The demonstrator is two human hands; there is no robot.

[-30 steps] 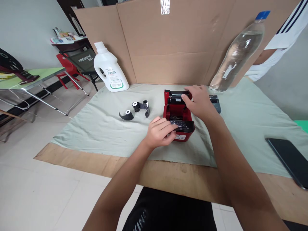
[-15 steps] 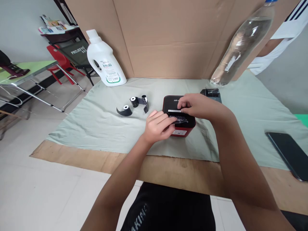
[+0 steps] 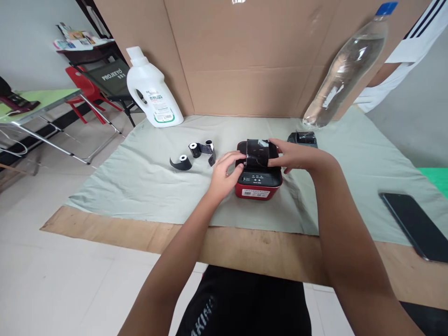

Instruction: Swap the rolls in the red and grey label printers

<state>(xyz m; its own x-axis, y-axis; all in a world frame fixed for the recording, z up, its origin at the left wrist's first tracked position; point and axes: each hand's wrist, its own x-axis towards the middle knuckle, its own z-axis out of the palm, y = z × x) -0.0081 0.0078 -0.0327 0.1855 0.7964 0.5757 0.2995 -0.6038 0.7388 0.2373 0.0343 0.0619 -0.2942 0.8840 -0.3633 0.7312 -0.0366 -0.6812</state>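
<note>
A small printer (image 3: 257, 192) with a red base and a black top stands on the cloth, its panel of small buttons facing me. Over its lid lies a wide, glossy black paper strip (image 3: 257, 152). At the lid's left side, my left hand (image 3: 227, 171) grips the printer with thumb and fingertips near the strip's edge. On the other side, the fingers of my right hand (image 3: 291, 155) hold the lid's right side, close to the strip. To the left lie a black roll with a loose tail (image 3: 183, 162) and another black roll (image 3: 195, 150) with its strip partly unwound.
Behind my right hand sits a dark object (image 3: 303, 138). A white detergent bottle (image 3: 154, 93) and a large water bottle (image 3: 345, 70) lean against the cardboard (image 3: 245, 42). A phone (image 3: 416, 224) lies at the right. A person's sleeve (image 3: 415, 51) shows behind.
The black strip, earlier low at the front slot under my left fingers, now lies back over the lid. My left hand has moved up to the lid's left side; the front buttons are uncovered.
</note>
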